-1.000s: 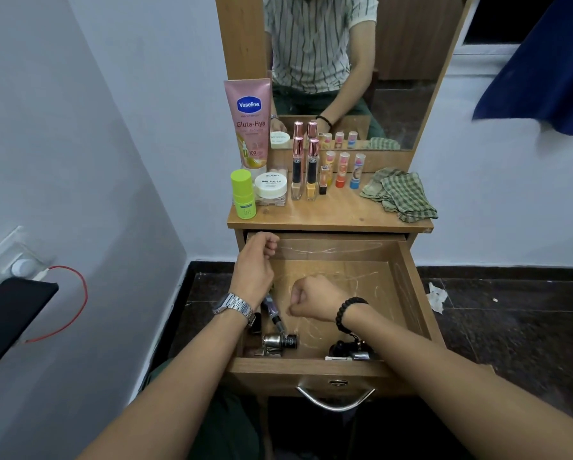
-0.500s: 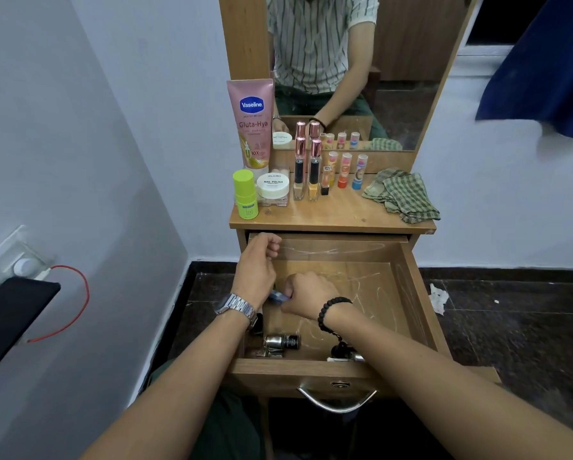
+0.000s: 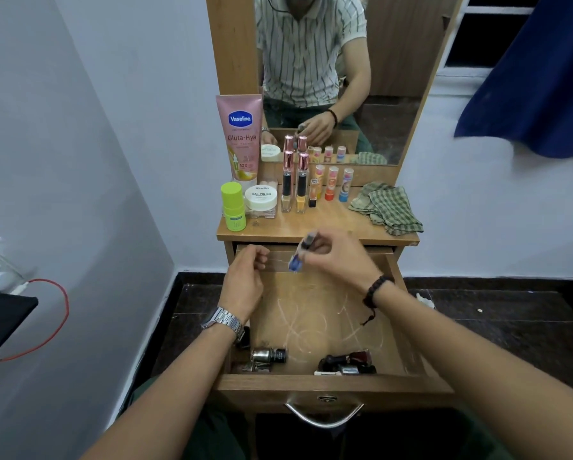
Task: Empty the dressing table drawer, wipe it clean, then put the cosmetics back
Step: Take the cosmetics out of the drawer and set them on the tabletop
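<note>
The wooden drawer [image 3: 407, 313] is pulled out, its floor marked with white scratches. My right hand [image 3: 338, 257] pinches a small blue-tipped bottle [image 3: 300, 252] above the drawer's back edge, just below the table top. My left hand [image 3: 245, 277] hovers at the drawer's left side with loosely curled fingers, holding nothing. A silver-capped bottle [image 3: 268, 355] and dark red and black bottles [image 3: 348, 360] lie at the drawer's front. On the table top [image 3: 311, 227] stand a pink lotion tube [image 3: 240, 137], a green stick [image 3: 233, 205], a white jar [image 3: 261, 196], two perfume bottles [image 3: 295, 184] and lip balms [image 3: 333, 184].
A folded green checked cloth [image 3: 386, 207] lies on the table top's right side. A mirror [image 3: 338, 71] rises behind the cosmetics. White wall closes in on the left, with a socket and red wire [image 3: 46, 313]. A blue curtain [image 3: 540, 78] hangs at the right. The floor is dark tile.
My right hand took the blue-tipped bottle from the drawer's left side and lifted it up toward the table top. My left hand stayed by the drawer's left edge.
</note>
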Demonstrator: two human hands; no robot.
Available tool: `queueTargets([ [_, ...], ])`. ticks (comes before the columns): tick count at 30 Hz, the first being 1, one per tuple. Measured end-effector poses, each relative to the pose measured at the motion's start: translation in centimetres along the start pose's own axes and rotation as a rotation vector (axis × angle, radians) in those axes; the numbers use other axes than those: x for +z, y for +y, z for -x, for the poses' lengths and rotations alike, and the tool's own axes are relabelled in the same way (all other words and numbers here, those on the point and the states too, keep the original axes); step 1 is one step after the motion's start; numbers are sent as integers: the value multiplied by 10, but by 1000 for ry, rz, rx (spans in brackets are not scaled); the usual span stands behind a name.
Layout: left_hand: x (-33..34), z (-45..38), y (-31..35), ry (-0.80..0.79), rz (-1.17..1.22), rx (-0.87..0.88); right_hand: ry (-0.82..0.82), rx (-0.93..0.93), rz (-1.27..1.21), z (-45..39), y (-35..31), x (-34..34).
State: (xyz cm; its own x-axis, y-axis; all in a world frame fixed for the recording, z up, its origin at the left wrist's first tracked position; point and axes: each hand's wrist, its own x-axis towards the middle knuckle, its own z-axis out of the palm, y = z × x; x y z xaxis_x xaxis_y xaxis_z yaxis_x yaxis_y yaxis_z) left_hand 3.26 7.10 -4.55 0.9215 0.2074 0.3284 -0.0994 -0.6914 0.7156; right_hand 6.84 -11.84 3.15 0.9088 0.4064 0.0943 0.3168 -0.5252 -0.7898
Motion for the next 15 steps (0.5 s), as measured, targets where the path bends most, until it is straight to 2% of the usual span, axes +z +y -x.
queueTargets([
  [2, 2, 1, -1, -2, 9, 7, 115, -47, -12, -11, -4, -25],
  [6, 2, 2, -2, -1, 6, 23, 300, -87, 121, -42, -2, -59],
  [10, 2, 3, -2, 0, 0, 28, 349, -68, 273, -71, 9, -69],
  [15, 6, 1, 1, -6, 8, 39, 327, -39, 408, -95, 15, -66],
])
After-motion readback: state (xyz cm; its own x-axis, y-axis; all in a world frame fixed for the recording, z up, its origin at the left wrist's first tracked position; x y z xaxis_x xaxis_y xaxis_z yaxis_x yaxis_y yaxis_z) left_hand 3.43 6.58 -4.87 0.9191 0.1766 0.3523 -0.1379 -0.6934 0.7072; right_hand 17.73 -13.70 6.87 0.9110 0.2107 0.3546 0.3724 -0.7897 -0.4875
